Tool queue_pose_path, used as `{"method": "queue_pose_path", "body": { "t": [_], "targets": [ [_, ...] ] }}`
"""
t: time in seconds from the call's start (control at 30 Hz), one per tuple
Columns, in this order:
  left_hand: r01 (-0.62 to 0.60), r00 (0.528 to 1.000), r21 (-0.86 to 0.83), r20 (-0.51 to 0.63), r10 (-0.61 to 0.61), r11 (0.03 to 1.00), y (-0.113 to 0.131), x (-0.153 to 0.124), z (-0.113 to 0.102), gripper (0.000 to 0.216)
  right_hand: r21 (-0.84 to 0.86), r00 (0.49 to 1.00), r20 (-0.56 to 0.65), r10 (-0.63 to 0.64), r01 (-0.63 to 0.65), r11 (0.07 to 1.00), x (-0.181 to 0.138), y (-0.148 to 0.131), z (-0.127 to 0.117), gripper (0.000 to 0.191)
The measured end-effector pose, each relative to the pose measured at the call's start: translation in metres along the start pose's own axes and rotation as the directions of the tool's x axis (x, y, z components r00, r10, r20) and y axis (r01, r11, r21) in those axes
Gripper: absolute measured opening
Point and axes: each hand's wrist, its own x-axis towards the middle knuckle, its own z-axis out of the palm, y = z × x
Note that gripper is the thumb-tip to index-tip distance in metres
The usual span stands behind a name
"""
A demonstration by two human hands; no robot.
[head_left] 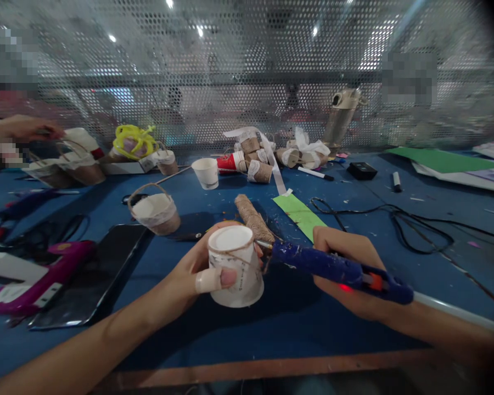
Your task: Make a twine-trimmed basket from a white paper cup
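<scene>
My left hand point(209, 271) is closed around a white paper cup point(236, 285) turned bottom up, its thumb wrapped in a plaster. A strand of twine circles the cup near its base, and a loose end hangs at the right side. In my right hand point(349, 252) is a blue glue gun point(316, 264) with a red light glowing on its underside and a clear glue stick at its back. The gun's nozzle meets the cup's edge beside the twine; whether it touches is unclear. Just behind the cup lies a roll of twine point(253, 216).
A small handled cup basket point(156, 213), a phone point(94, 274) and a magenta device point(41, 277) lie left. Green paper point(298, 215) and a black cable point(399, 219) lie right. Several wrapped cups point(259, 171) are piled behind. Another person's hand point(28, 129) is at far left.
</scene>
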Motion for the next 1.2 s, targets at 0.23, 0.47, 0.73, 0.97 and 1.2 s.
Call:
{"method": "queue_pose_path", "body": {
  "t": [0.23, 0.47, 0.73, 0.97, 1.2],
  "targets": [
    [0.014, 1.000, 0.110, 0.001, -0.014, 0.994, 0.000, 0.003, -0.005, 0.053, 0.036, 1.000, 0.013, -0.026, 0.026, 0.999, -0.002, -0.003, 0.001, 0.030],
    [0.003, 1.000, 0.049, 0.021, -0.004, 0.999, 0.000, 0.001, -0.005, 0.043, -0.001, 1.000, -0.008, 0.031, -0.031, 1.000, 0.001, 0.001, 0.000, 0.029],
    [-0.029, 0.999, 0.119, -0.040, 0.033, 0.993, -0.006, 0.006, -0.003, 0.049, 0.184, 0.989, -0.121, 0.080, -0.056, 0.981, 0.004, -0.009, 0.005, 0.019],
    [-0.031, 0.999, 0.221, -0.034, 0.040, 0.975, -0.006, 0.009, 0.005, 0.042, 0.398, 0.998, -0.058, 0.007, 0.016, 0.917, 0.007, -0.009, 0.020, 0.029],
    [-0.005, 1.000, 0.254, -0.019, 0.010, 0.967, -0.010, 0.011, 0.008, 0.045, 0.423, 0.996, -0.066, 0.066, -0.032, 0.906, 0.000, -0.003, 0.028, 0.026]
  ]
}}
